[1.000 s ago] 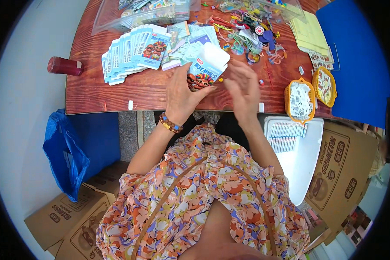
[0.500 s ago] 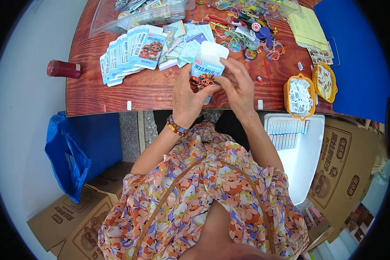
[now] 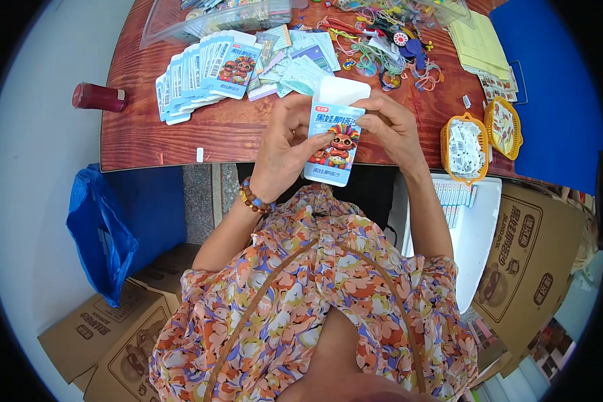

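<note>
Presently, on the head view, I list: one small printed blue carton, white flap up, held over the table's near edge. Left hand: closed on the carton's left side, thumb across its front. Right hand: narrow pinch at its upper right corner. I also count: fanned blue cards, left; tangled trinkets, beyond; two yellow baskets, right.
</note>
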`<state>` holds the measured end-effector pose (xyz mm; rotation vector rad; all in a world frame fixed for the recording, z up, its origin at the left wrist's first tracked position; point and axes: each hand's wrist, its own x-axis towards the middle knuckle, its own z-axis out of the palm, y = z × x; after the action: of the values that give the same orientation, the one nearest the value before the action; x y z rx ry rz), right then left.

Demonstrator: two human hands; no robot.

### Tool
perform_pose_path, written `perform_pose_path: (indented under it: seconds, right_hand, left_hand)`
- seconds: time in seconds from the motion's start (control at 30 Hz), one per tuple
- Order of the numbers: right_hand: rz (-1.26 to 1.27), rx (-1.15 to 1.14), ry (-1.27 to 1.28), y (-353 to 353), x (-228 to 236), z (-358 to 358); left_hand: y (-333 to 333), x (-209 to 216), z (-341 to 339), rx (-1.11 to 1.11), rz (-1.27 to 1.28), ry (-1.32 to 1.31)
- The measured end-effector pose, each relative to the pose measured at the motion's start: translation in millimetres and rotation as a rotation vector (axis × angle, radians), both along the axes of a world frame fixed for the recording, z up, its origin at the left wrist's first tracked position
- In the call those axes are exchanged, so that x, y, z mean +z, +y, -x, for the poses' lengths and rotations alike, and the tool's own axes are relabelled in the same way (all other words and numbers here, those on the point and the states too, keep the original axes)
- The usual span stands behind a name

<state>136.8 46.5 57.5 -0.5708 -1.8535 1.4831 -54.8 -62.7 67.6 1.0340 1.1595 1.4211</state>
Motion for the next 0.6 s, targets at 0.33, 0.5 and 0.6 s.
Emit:
perform_pose_path:
  seconds: [0.33, 0.5, 0.6]
  right_hand:
    - [0.079, 0.063, -0.057, -1.5, 7.9, -8.5]
    - [-0.071, 0.107, -0.219, -5.8, 16.3, -12.6]
    - [0.029, 0.026, -0.203, -19.7, 24.9, -8.3]
  left_hand:
    - [-3.5, 4.1, 6.2, -0.101, -0.051, 0.111]
    - [-6.3, -1.9, 14.3, -0.223, -0.012, 0.064]
    - [-10.0, -7.6, 8.6, -0.16, 0.017, 0.053]
